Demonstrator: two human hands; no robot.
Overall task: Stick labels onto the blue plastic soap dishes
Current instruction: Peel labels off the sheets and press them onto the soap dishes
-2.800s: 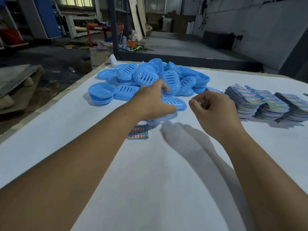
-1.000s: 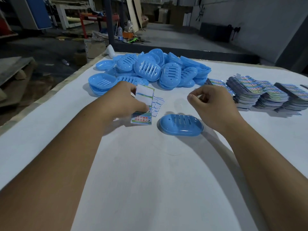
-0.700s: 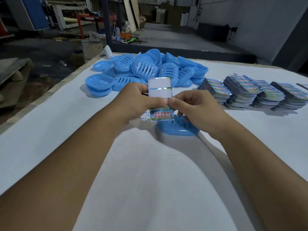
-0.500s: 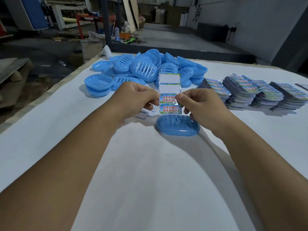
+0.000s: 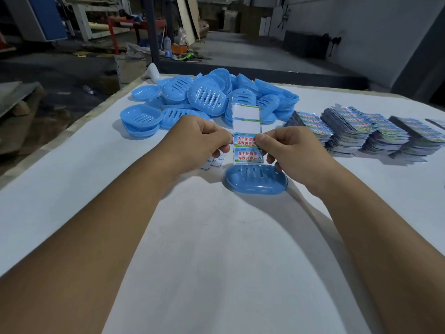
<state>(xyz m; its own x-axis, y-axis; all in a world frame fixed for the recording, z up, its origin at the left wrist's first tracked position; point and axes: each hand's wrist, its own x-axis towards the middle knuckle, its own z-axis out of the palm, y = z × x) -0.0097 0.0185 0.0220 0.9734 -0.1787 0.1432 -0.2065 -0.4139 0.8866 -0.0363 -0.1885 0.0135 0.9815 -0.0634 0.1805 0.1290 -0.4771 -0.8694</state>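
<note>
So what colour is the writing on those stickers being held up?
Red, on a pale panel with a green and blue border, on the sticker strip; the head view shows it.

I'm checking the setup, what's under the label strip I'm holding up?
A single blue soap dish lies on the white table below the label strip, bottom up, slots showing. Its far edge is hidden by the strip and the right hand.

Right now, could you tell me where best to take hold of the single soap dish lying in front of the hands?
Grip the soap dish across its narrow width, from above. It lies flat on the table, long side across, near rim clear; the label strip hangs over the far rim.
</note>
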